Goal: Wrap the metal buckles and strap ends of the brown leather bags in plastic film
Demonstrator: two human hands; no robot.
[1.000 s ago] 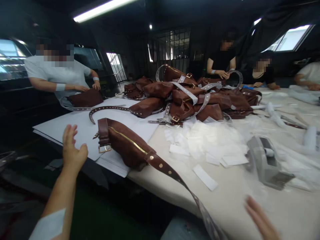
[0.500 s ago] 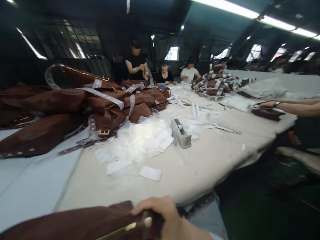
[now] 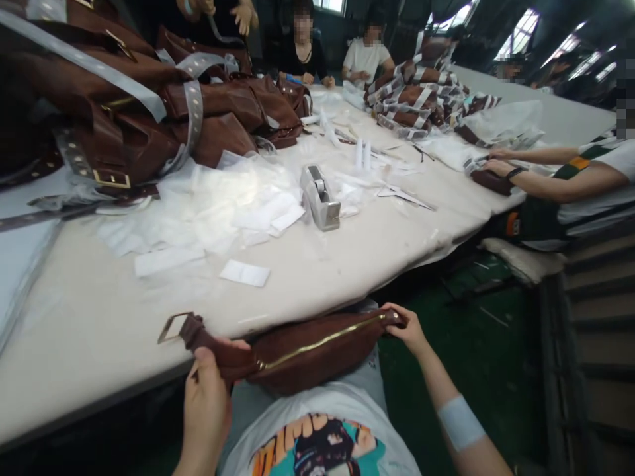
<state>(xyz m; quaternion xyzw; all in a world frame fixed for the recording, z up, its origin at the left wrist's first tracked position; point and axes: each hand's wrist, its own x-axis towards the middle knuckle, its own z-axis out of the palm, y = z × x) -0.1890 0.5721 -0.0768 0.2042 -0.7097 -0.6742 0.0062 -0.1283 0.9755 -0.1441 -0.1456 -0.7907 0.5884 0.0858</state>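
I hold a brown leather bag with a gold zipper stretched level in front of my chest, at the near edge of the cream table. My left hand is closed on the bag's left end, close to its gold buckle. The fingers of my right hand pinch the bag's right end, where the zipper stops.
A pile of brown bags with grey straps fills the table's far left. White slips and clear wrappers lie mid-table beside a grey tape dispenser. Another person's arms work at the right edge; more people and a second pile of bags sit farther back.
My view has dropped toward my chest. The bag has come off the table into both hands, with the left hand now gripping one end and the right hand shifted to the other.
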